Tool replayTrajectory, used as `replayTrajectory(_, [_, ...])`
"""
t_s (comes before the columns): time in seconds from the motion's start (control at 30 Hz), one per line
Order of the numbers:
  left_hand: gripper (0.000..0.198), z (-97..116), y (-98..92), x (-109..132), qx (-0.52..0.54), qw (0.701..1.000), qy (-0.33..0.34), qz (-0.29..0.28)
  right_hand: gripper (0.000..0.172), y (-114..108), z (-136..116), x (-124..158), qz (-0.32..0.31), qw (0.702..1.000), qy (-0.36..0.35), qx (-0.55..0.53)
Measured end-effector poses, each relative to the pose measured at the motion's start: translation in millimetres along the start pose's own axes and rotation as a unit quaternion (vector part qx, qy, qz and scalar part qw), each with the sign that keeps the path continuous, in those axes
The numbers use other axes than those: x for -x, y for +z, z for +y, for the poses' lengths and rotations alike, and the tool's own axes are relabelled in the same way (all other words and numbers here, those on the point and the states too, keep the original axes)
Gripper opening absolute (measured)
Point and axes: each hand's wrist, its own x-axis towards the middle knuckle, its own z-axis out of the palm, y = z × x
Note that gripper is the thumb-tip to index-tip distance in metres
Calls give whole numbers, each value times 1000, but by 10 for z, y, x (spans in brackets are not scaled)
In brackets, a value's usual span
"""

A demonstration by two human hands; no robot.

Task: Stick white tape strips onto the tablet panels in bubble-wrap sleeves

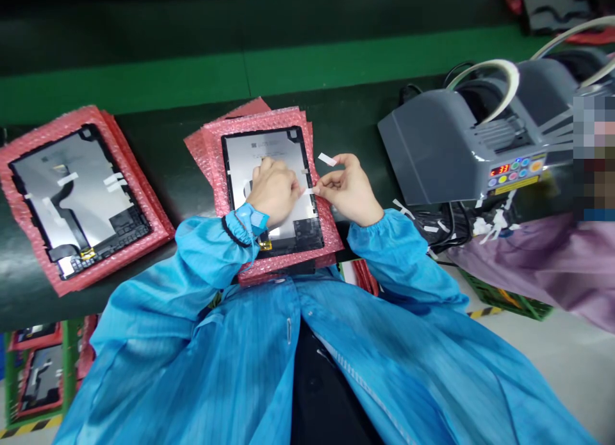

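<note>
A tablet back panel (273,189) lies on a stack of pink bubble wrap (331,234) on the dark bench in front of me. My left hand (273,190) rests on the panel's middle, fingers curled and pressing down near its right edge. My right hand (348,190) is beside the panel's right edge, pinching a small white tape strip (307,191) that meets my left fingertips. A second white tape strip (327,159) sticks to a raised right finger.
Another tablet panel (79,202) with tape strips lies on pink bubble wrap at the left. A grey tape dispenser (461,147) stands at the right with cut tape pieces (490,226) beneath it. Another person's purple sleeve (542,266) is at the far right. Trays of panels (41,374) sit below left.
</note>
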Motion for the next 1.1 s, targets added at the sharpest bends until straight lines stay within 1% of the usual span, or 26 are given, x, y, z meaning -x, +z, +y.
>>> replayTrajectory(0.1, [21, 17, -4, 5, 0, 1000, 1, -5, 58, -2, -24, -11, -3, 1000, 4, 14])
replayTrajectory(0.2, [21, 30, 13, 8, 1, 1000, 5, 11, 60, -8, 14, -46, -13, 1000, 16, 13])
replayTrajectory(0.33, [17, -32, 43, -16, 8, 999, -7, 43, 79, -55, 159, -96, -8, 999, 28, -33])
replayTrajectory(0.4, [15, -108, 33, -47, 29, 997, -8, 65, 83, -100, 187, -94, -21, 997, 24, -72])
replayTrajectory(0.47, [13, -193, -3, -88, 63, 994, 6, 91, 78, -148, 137, -65, -40, 995, -5, -92])
replayTrajectory(0.53, [15, -259, -51, -127, 95, 990, 36, 102, 70, -182, 23, -18, -62, 994, -49, -79])
replayTrajectory(0.63, [21, -288, -104, -163, 128, 982, 98, 94, 62, -196, -166, 48, -101, 990, -93, -26])
replayTrajectory(0.7, [22, -276, -108, -173, 137, 980, 121, 81, 60, -191, -241, 71, -118, 987, -109, 9])
replayTrajectory(0.8, [17, -260, -82, -182, 138, 982, 114, 63, 62, -189, -254, 66, -115, 985, -121, 52])
replayTrajectory(0.9, [15, -265, -64, -188, 142, 984, 88, 55, 63, -198, -210, 29, -68, 989, -108, 75])
replayTrajectory(0.97, [14, -267, -70, -188, 148, 985, 73, 46, 60, -197, -195, -1, -42, 992, -92, 72])
replayTrajectory(1.1, [15, -239, -96, -183, 146, 988, 41, 24, 47, -149, -222, -55, -61, 993, -66, 76])
